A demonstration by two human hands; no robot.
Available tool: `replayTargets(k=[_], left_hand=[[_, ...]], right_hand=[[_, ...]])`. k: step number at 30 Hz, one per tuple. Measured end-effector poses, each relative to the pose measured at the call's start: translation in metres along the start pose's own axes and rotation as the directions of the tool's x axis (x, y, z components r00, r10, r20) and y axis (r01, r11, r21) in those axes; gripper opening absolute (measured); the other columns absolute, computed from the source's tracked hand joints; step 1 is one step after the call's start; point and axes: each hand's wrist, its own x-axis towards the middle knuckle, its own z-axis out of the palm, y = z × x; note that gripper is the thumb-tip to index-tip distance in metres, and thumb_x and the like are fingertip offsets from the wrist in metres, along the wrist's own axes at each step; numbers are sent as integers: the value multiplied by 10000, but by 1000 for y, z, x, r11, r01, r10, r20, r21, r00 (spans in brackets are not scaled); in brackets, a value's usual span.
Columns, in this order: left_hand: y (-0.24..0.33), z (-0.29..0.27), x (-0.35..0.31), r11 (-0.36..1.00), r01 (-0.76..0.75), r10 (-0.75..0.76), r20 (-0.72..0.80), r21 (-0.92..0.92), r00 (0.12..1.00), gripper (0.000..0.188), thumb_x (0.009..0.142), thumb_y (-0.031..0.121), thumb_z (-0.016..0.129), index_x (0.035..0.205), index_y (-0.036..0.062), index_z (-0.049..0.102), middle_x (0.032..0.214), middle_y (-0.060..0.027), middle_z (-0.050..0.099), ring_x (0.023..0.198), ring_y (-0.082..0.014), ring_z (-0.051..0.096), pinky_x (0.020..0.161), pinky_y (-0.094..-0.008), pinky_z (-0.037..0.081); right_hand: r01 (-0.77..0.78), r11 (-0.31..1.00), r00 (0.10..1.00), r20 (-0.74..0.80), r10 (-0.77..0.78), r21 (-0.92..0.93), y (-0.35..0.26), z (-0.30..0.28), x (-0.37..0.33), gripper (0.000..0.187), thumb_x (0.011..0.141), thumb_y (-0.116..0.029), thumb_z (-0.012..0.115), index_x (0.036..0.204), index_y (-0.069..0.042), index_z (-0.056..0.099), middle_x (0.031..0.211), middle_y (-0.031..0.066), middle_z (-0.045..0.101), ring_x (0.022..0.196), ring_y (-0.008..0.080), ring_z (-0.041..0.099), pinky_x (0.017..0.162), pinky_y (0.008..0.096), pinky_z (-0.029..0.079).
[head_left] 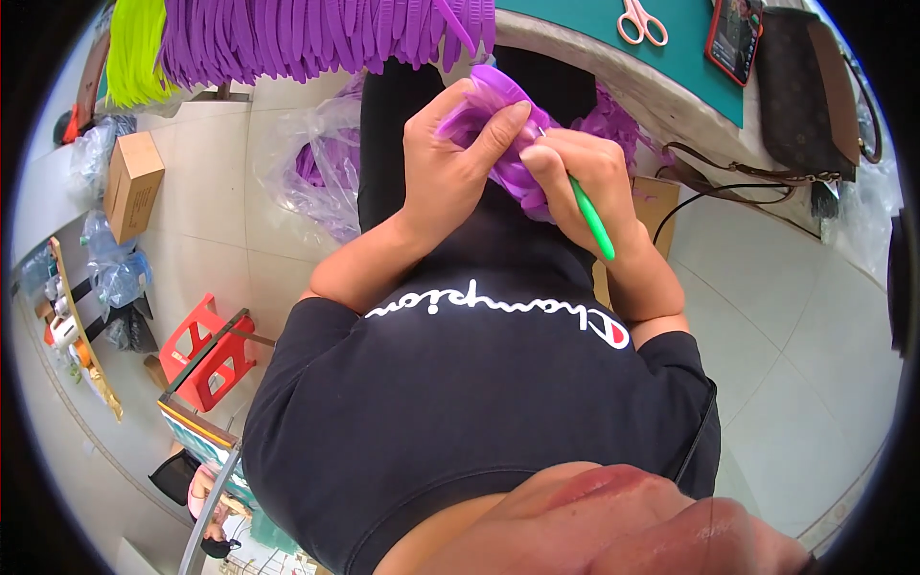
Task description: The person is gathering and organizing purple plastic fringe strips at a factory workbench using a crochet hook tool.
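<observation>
My left hand (443, 163) is closed round a loose bunch of purple rubbery straps (500, 88), thumb pressed on top. In my right hand (596, 177) is a slim tool with a green handle (591, 220), gripped like a pen. Its thin metal tip meets the purple piece between my two hands; the very end is too small to make out. Both hands are close together above my lap. Just beyond them, a dense row of purple straps (307, 38) hangs along the table edge, with lime-green straps (139, 53) at its left end.
Pink-handled scissors (642, 23) and a red-cased phone (735, 40) lie on the green mat (685, 62). A brown handbag (805, 91) is at right. Plastic bags (326, 163) of purple pieces, a cardboard box (132, 187) and a red stool (206, 355) stand around. Another person (206, 494) is at lower left.
</observation>
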Motion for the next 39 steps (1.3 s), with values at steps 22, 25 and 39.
replayTargets(k=[22, 25, 39], left_hand=[[-4, 2, 9, 809, 427, -376, 202, -404, 904, 113, 926, 105, 610, 999, 28, 568, 862, -14, 612, 752, -75, 593, 679, -211, 470], [-8, 0, 6, 819, 402, -343, 212, -410, 915, 178, 914, 107, 627, 1063, 41, 553, 942, -3, 593, 849, -67, 580, 750, -221, 464], [-7, 1, 5, 967, 103, -124, 79, 234, 989, 220, 802, -10, 651, 1019, 4, 617, 914, -42, 652, 823, -94, 608, 745, -256, 484]], right_hand=[[13, 973, 980, -197, 34, 231, 42, 16, 8, 520, 904, -486, 575, 696, -11, 527, 578, 77, 493, 502, 173, 496, 470, 300, 390], [-86, 938, 953, -246, 175, 335, 36, 24, 1, 474, 911, -437, 600, 714, -8, 563, 577, 23, 518, 529, 84, 481, 478, 248, 392], [-413, 662, 893, 136, 429, 625, 25, -14, 0, 384, 957, -335, 568, 707, -43, 566, 663, -64, 473, 614, 25, 405, 516, 213, 324]])
